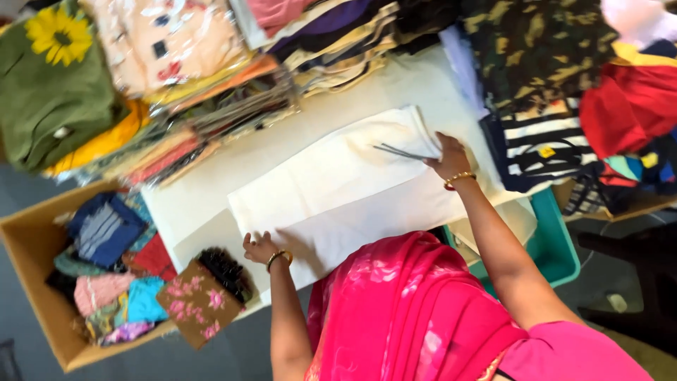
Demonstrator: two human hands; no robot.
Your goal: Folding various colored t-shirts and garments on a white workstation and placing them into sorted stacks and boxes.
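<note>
A folded white cloth (338,176) lies flat on a white-covered table (204,190). My left hand (259,247) presses down on the cloth's near left corner, fingers closed on its edge. My right hand (448,158) is at the cloth's right end and holds thin metal scissors (399,150), blades pointing left over the cloth. Both wrists wear gold bangles. A bright pink drape (409,310) covers my chest and shoulder at the bottom of the view.
Stacks of folded fabrics (331,35) and a green cloth with a sunflower (53,77) line the table's far side. A cardboard box (28,282) of colourful scraps sits at left, beside a brown floral piece (197,303). A teal bin (557,240) stands right.
</note>
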